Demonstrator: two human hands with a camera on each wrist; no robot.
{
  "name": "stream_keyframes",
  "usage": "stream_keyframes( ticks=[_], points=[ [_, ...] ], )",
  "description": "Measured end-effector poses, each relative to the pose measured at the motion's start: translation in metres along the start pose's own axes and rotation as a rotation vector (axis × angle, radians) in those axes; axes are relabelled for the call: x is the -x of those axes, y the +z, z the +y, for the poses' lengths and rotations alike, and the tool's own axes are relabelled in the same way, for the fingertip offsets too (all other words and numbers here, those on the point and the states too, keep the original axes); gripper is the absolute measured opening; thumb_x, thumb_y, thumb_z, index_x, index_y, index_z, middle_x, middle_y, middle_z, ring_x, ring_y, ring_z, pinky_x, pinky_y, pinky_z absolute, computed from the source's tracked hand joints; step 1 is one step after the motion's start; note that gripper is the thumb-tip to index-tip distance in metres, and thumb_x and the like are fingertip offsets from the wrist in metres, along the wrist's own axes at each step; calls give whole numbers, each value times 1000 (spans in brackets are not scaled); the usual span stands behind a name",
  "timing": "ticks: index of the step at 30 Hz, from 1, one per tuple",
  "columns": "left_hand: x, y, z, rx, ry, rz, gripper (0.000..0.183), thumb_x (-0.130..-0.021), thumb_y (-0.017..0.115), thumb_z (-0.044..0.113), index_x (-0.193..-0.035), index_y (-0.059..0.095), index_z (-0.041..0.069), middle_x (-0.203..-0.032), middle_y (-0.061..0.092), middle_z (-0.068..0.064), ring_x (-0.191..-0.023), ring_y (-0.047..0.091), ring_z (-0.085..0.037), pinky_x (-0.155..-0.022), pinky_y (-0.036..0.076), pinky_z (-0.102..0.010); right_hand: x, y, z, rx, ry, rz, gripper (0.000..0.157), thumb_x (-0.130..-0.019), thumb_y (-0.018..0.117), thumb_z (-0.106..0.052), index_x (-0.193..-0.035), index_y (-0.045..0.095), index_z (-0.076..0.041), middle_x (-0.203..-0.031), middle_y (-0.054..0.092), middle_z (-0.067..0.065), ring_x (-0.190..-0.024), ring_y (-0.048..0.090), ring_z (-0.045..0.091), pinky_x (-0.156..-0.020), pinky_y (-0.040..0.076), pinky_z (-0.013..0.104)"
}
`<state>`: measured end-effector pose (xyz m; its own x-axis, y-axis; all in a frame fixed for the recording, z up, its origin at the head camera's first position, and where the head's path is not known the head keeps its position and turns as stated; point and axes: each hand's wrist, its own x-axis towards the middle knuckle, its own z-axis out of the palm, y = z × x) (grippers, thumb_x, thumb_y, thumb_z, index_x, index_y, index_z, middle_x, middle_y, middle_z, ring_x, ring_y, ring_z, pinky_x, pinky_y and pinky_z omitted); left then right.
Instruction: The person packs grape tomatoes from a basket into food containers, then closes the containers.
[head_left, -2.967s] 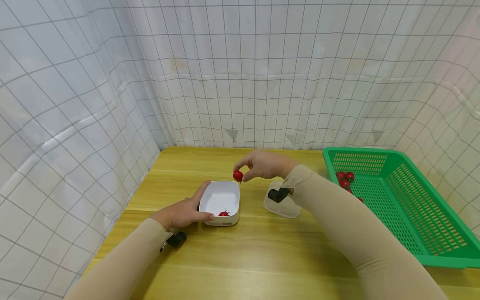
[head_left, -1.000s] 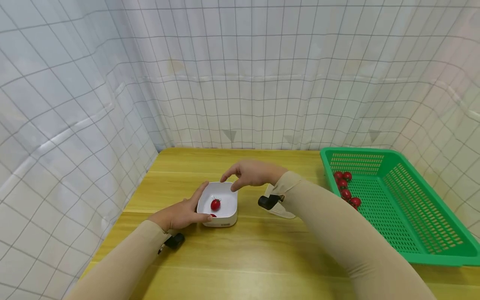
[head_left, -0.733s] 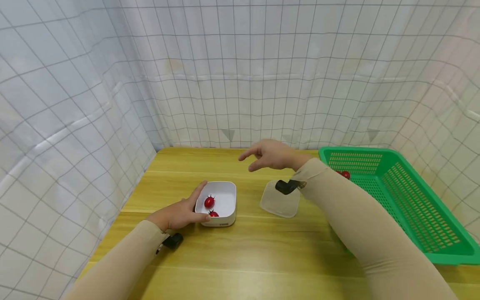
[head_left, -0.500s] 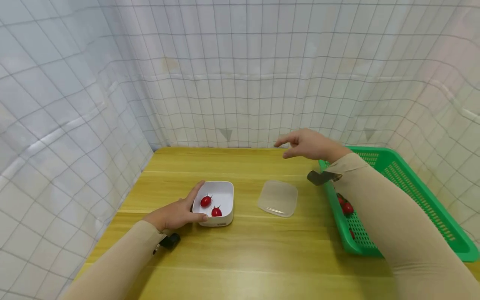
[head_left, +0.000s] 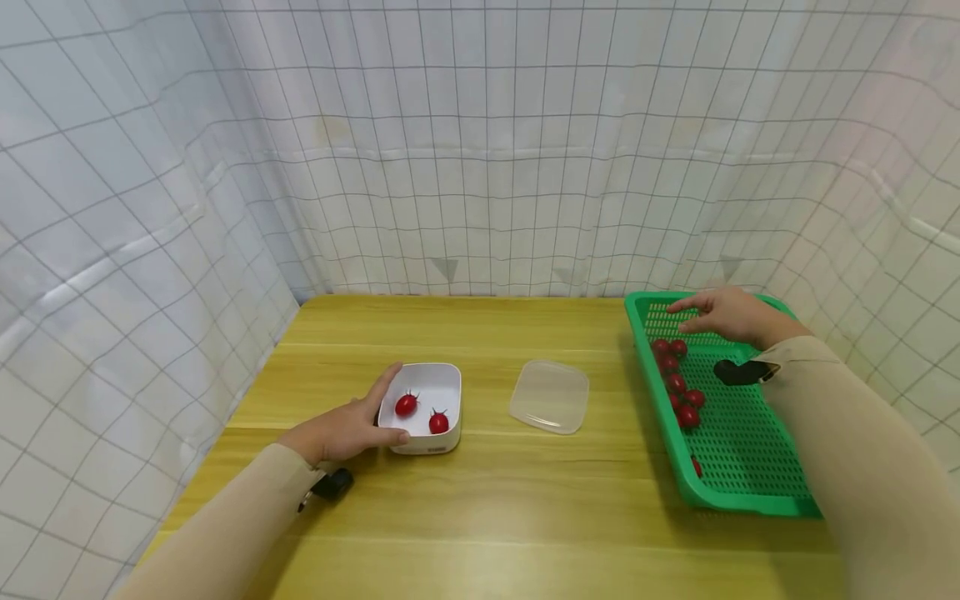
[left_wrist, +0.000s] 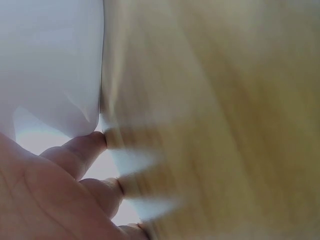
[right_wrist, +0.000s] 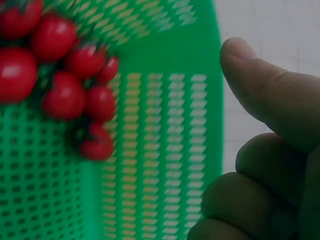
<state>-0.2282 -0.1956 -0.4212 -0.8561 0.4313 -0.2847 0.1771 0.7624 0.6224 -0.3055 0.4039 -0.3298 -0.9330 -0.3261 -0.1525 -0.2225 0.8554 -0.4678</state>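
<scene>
In the head view my left hand (head_left: 337,427) holds the left side of a small white square food container (head_left: 455,408), its thumb at the near rim and its index finger at the far left corner. Two cherry tomatoes (head_left: 407,405) with green stems lie inside. In the left wrist view other fingertips touch down beside the container's wall (left_wrist: 55,55). My right hand (head_left: 738,317) hovers over the far end of the green basket (head_left: 750,502), thumb and index apart, holding nothing. Several cherry tomatoes (right_wrist: 62,95) are bunched along the basket's left side, below the hand.
A translucent square lid (head_left: 551,397) lies flat on the wooden table (head_left: 487,517), between container and basket. White gridded curtains (head_left: 495,167) enclose the table at the back and sides.
The second tomato has gone from my right hand into the container, where both have rolled. My right hand has moved right, past the lid, to above the basket. The left hand stays at the container.
</scene>
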Motion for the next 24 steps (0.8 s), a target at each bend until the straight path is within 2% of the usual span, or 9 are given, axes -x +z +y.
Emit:
stream_keyframes(
  ticks=[8, 17, 19, 20, 24],
  points=[
    [3, 0, 0, 8, -8, 2, 115, -92, 71, 58, -170, -9, 29, -170, 23, -31, -153, 27, -59, -119, 27, -74, 2, 11, 40, 66, 57, -83, 45, -103, 67, -24, -144, 64, -6, -155, 45, 36, -140, 43, 62, -105, 44, 72],
    [3, -1, 0, -12, -6, 8, 115, -93, 70, 59, -170, -10, 28, -170, 23, -31, -152, 25, -62, -119, 24, -76, -8, 19, 58, 62, 54, -150, 47, -103, 66, -21, -145, 61, 0, -154, 43, 40, -140, 39, 65, -107, 43, 73],
    [3, -1, -1, -5, 0, 7, 115, -93, 70, 58, -170, -9, 27, -170, 22, -31, -153, 25, -61, -120, 24, -75, -11, 20, 60, 56, 62, -159, 48, -103, 66, -21, -146, 60, 0, -155, 42, 40, -139, 41, 64, -105, 46, 71],
    [2, -1, -2, -6, 3, 7, 115, -93, 70, 59, -170, -10, 27, -170, 22, -31, -153, 26, -60, -120, 24, -75, -12, 21, 60, 48, 72, -163, 48, -103, 66, -20, -147, 60, -1, -155, 41, 40, -130, 52, 62, -101, 50, 67],
    [0, -1, -3, 8, -3, 2, 114, -93, 70, 57, -170, -9, 28, -171, 20, -30, -154, 25, -58, -122, 24, -74, -16, 24, 63, 67, 65, -180, 49, -103, 66, -21, -147, 60, -3, -155, 41, 40, -128, 54, 61, -98, 53, 65]
  ],
)
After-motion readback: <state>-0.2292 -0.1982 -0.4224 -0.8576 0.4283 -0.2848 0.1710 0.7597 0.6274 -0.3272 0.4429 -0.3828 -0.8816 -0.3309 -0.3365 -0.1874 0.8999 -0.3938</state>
